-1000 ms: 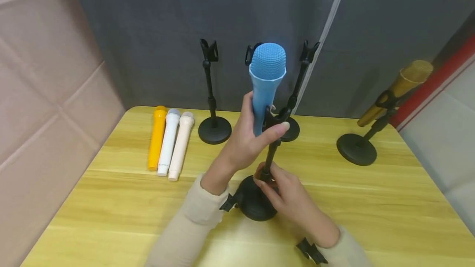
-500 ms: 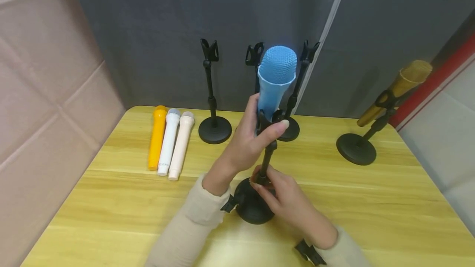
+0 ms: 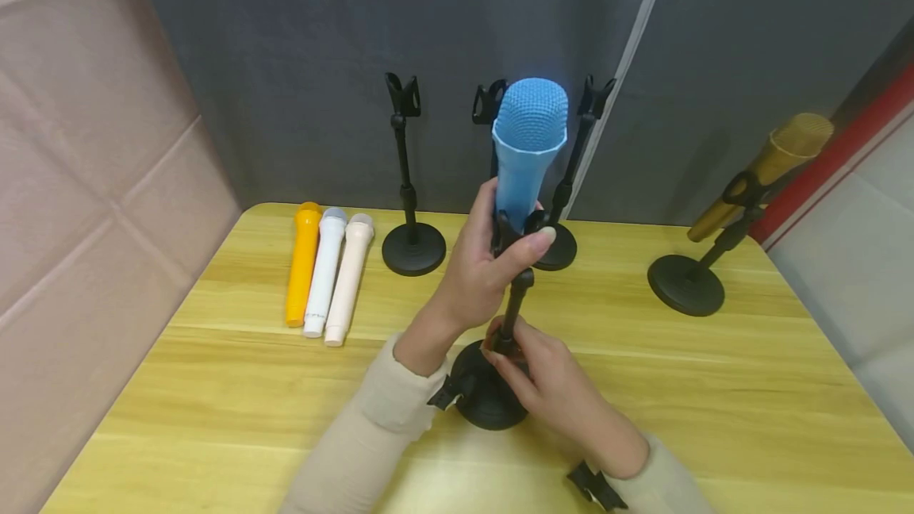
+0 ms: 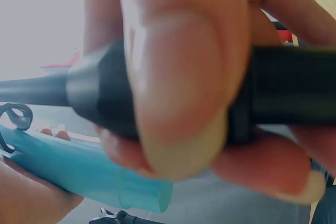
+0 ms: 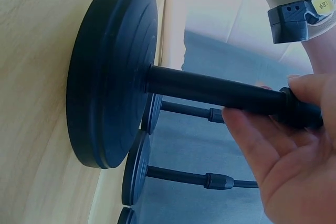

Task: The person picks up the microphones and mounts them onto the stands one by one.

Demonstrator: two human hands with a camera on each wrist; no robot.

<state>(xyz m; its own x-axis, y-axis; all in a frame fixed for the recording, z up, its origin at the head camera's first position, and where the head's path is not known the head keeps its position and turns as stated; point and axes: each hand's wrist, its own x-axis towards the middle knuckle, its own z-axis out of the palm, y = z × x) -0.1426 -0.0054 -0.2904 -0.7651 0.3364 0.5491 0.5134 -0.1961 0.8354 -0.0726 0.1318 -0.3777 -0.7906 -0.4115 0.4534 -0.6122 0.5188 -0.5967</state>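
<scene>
Dark grey cloth (image 3: 321, 38) backs our yellow wood-grain table (image 3: 236, 411). Our left hand (image 3: 471, 272) is wrapped round a light-blue, tapered microphone (image 3: 530, 141), mesh head up, at the clip (image 3: 505, 236) of a round-based black stand (image 3: 489, 399); we cannot tell how fully it is seated. Our right hand (image 3: 553, 371) grips the stand's pole (image 3: 516, 304) lower down. Leftward lie three slim microphones (image 3: 324, 276), orange, white and cream.

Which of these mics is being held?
The blue mic alone is held. The gold mic sits in a stand; the other three lie on the table.
</scene>
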